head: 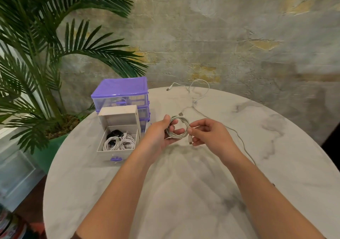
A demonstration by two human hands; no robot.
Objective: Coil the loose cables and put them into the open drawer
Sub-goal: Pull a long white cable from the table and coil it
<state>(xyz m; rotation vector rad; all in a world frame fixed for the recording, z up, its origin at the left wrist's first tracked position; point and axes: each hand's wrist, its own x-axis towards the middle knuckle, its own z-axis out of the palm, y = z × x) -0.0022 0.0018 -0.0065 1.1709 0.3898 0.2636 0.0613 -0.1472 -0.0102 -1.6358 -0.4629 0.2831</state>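
My left hand (159, 135) holds a coiled white cable (177, 128) above the table, thumb over the top of the coil. My right hand (206, 134) pinches the free plug end of that cable (189, 139) at the coil's right side. To the left, the white open drawer (115, 153) is pulled out of a purple drawer unit (121, 89) and holds several coiled white cables (119, 142) and a black one (114, 134). A loose white cable (199, 99) lies uncoiled across the far part of the table and runs down past my right wrist.
The round marble table (184, 192) has its far edge just behind the loose cable. A large palm plant in a green pot (47, 146) stands off the table's left side, right behind the drawer unit.
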